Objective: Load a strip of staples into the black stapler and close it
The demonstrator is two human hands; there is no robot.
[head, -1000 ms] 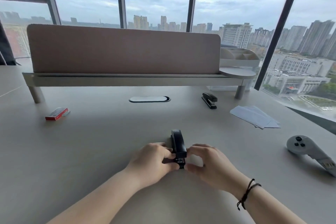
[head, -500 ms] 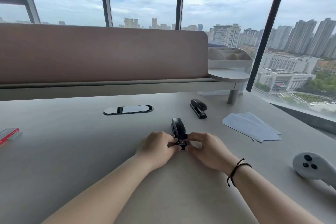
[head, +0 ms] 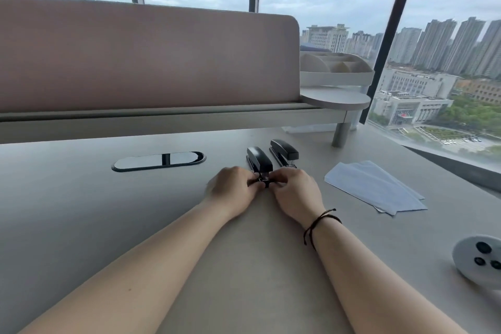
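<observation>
A black stapler (head: 259, 161) lies closed on the grey desk, its near end pointing at me. My left hand (head: 233, 189) pinches that near end from the left, and my right hand (head: 295, 191) pinches it from the right; fingertips of both meet at the stapler's tip. A second black stapler (head: 284, 152) rests just to the right of the first, untouched. No staple strip or staple box shows in this view.
A stack of white envelopes (head: 375, 187) lies to the right. A white controller (head: 478, 259) sits at the right edge. A black oval cable port (head: 158, 160) is set in the desk (head: 81, 225) at left. A pink divider with shelf (head: 146, 62) runs along the back.
Both hands have slid the held stapler away from me until it lies beside the second stapler. The view has shifted right, and the red staple box has left the frame.
</observation>
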